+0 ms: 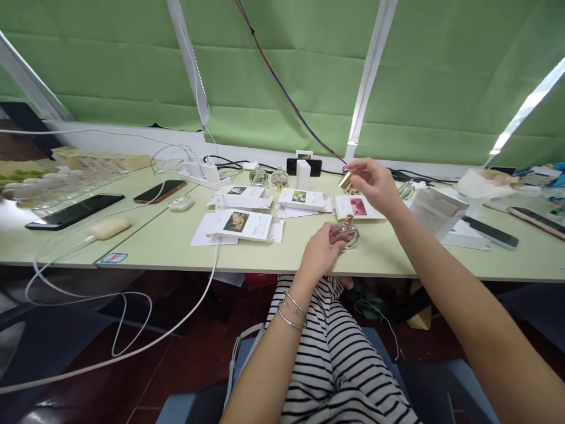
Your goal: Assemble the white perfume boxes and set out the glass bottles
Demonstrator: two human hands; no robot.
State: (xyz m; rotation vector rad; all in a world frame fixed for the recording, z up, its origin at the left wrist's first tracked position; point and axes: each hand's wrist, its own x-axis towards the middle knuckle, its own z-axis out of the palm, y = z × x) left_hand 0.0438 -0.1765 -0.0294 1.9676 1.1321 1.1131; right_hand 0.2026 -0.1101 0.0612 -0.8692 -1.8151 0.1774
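My left hand (321,250) is closed around a round glass perfume bottle (348,234) near the table's front edge. The bottle looks pinkish and its gold neck is uncovered. Above and beyond it, my right hand (375,181) pinches a shiny gold cap (345,180) between thumb and fingers, apart from the bottle. Just behind the bottle lies a white box with a pink flower picture (358,206). To the left are a white box with a white flower picture (302,198) and one with a yellow flower picture (247,224).
Two more glass bottles (279,177) stand at the back by a small upright white box (303,175) and a dark phone (316,168). Phones (75,211) and a white cable (215,259) lie left. An opened carton (436,212) and another phone (491,232) are at right.
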